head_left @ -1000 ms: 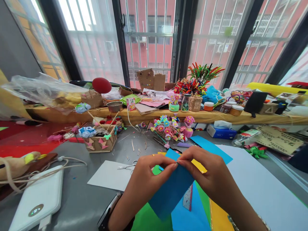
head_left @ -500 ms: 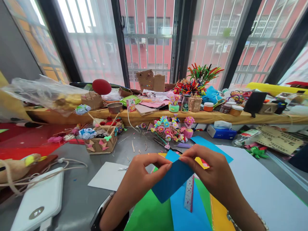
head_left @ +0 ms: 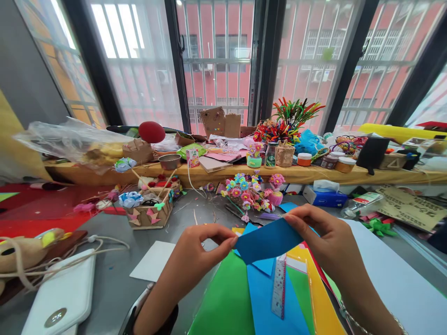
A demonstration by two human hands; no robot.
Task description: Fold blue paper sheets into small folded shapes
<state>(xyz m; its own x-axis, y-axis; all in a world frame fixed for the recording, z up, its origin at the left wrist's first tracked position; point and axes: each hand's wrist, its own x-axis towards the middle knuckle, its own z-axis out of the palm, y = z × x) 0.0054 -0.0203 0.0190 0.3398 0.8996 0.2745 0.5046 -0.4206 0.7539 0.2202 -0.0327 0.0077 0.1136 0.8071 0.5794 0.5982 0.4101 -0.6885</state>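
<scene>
A strip of blue paper (head_left: 268,239) is stretched between my two hands above the table. My left hand (head_left: 206,251) pinches its left end between thumb and fingertips. At the upper right corner, my right hand (head_left: 319,237) grips it the same way. Below the strip lie more blue sheets (head_left: 267,298) on top of a green sheet (head_left: 223,298) and a yellow sheet (head_left: 323,288). A patterned ruler (head_left: 278,286) rests on the blue paper, its upper end close under the held strip.
To the left are a white card (head_left: 153,260), a cardboard basket (head_left: 153,216) and a white power bank (head_left: 59,293) with its cable. Pipe-cleaner flowers (head_left: 244,190) stand ahead. On the right lie a large white sheet (head_left: 387,265), a tissue box (head_left: 324,195) and a plastic bottle (head_left: 363,204).
My hands have moved apart. The blue paper between them has gone from hanging diagonally to a stretched, narrower-looking strip, and more of the ruler and sheets below now shows.
</scene>
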